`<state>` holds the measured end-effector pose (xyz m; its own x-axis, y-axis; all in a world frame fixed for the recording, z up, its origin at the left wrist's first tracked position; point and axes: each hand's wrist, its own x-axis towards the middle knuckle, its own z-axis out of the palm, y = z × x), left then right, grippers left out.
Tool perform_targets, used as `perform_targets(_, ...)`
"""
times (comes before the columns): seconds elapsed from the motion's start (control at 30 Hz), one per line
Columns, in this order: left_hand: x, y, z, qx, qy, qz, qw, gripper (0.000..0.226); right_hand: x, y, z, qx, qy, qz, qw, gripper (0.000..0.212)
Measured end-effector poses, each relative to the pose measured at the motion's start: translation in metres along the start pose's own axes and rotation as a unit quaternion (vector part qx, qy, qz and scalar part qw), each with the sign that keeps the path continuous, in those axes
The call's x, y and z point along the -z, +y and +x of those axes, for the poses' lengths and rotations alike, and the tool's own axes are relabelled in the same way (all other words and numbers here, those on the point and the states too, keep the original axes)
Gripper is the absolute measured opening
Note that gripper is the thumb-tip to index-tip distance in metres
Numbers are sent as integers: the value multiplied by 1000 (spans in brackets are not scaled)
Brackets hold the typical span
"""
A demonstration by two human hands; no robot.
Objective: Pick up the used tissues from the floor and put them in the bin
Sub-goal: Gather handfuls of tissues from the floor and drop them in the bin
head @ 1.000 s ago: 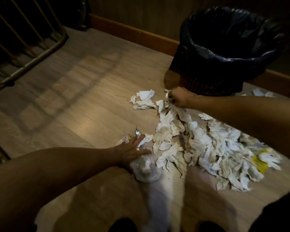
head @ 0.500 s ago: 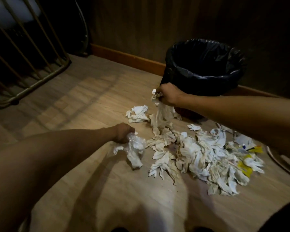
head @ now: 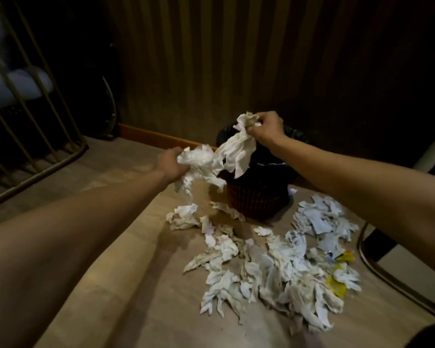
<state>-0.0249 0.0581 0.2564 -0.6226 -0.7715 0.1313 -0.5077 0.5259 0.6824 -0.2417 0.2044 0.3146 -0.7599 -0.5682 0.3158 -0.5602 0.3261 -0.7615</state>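
Observation:
A bin (head: 264, 197) with a black liner stands on the wooden floor against the wall. My right hand (head: 268, 128) is shut on a bunch of crumpled white tissues (head: 239, 154), held above the bin's rim and hanging in front of its opening. My left hand (head: 170, 164) grips another clump of tissues and clear plastic (head: 199, 167), raised just left of the bin. A large pile of used tissues (head: 274, 267) lies scattered on the floor in front of and to the right of the bin.
A metal rack with slanted bars (head: 33, 151) stands at the left. A curved metal chair or table base (head: 377, 262) sits at the right edge. Yellow wrappers (head: 337, 285) lie among the tissues. A wood-panelled wall with a skirting board (head: 161, 139) runs behind.
Both hands have risen from the floor with their tissues. The right hand now sits above the bin's rim, the left one beside the bin. The camera has tilted up.

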Motion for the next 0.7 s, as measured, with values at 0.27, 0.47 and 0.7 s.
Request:
perform_targets(0.27, 6, 83, 41, 5, 157, -173, 972, 27, 67, 23, 24, -18, 165, 70, 984, 22)
perform_targets(0.47, -38, 116, 48, -21, 176, -160, 971, 24, 69, 70, 29, -107, 85, 24, 990, 24)
perform_targets(0.7, -90, 154, 48, 2, 113, -166, 980, 39, 71, 90, 29, -137, -6, 36, 990, 55)
